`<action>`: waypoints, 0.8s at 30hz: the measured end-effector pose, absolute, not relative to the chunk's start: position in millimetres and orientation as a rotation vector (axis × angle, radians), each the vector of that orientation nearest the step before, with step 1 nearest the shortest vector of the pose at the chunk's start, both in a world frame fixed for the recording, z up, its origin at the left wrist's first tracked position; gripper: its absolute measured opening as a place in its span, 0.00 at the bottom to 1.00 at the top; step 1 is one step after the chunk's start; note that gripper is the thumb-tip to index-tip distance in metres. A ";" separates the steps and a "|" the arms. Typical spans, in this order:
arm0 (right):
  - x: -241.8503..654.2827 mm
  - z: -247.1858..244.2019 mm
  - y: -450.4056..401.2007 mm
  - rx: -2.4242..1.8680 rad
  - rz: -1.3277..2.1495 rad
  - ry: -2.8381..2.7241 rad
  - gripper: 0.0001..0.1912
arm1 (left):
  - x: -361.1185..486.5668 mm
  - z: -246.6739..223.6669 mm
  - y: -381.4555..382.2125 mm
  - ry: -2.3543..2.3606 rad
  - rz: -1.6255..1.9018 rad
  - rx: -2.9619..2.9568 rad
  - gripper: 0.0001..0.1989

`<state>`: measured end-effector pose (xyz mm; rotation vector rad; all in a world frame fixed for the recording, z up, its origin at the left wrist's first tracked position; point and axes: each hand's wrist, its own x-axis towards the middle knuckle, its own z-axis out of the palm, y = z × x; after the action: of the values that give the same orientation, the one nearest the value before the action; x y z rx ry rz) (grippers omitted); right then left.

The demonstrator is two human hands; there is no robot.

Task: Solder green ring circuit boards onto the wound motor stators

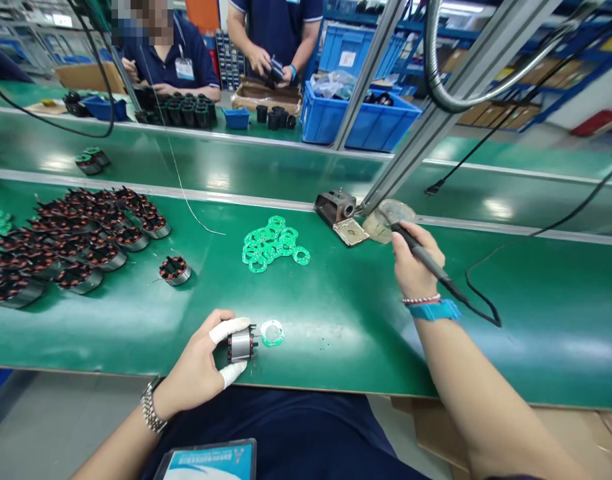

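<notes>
My left hand (206, 363), with white covers on thumb and finger, grips a motor stator (241, 345) lying on its side near the bench's front edge. Just right of the stator lies a green ring-shaped circuit board (273, 333). My right hand (419, 260) is closed around the black handle of a soldering iron (429, 261). The iron's tip end reaches over a round, yellowish translucent dish (391, 220). Left of that dish stand a metal iron holder (336, 207) and a small square tin (351, 231). Several green ring boards (269, 243) are heaped mid-bench.
Many stators (81, 233) crowd the left of the green bench (346, 320), with a single stator (175, 270) apart from them. A solder wire (181, 180) hangs down. A slanted metal post (436, 113) rises behind the holder. Two people work across the line near blue bins (361, 117).
</notes>
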<state>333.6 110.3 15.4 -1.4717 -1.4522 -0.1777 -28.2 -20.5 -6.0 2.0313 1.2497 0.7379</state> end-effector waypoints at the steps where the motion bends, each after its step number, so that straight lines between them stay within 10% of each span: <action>1: 342.1 14.3 119.1 -1.494 -0.283 -1.447 0.16 | -28.3 -6.2 -20.5 1.253 0.738 2.036 0.27; 24: 222.3 17.2 -8.0 -0.837 0.465 -2.146 0.09 | -2.9 2.9 -13.4 1.082 0.773 1.719 0.25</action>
<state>222.3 -8.0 17.2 -0.8366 -2.1460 0.4653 -2.9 -13.4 2.9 1.7186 1.0818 0.7727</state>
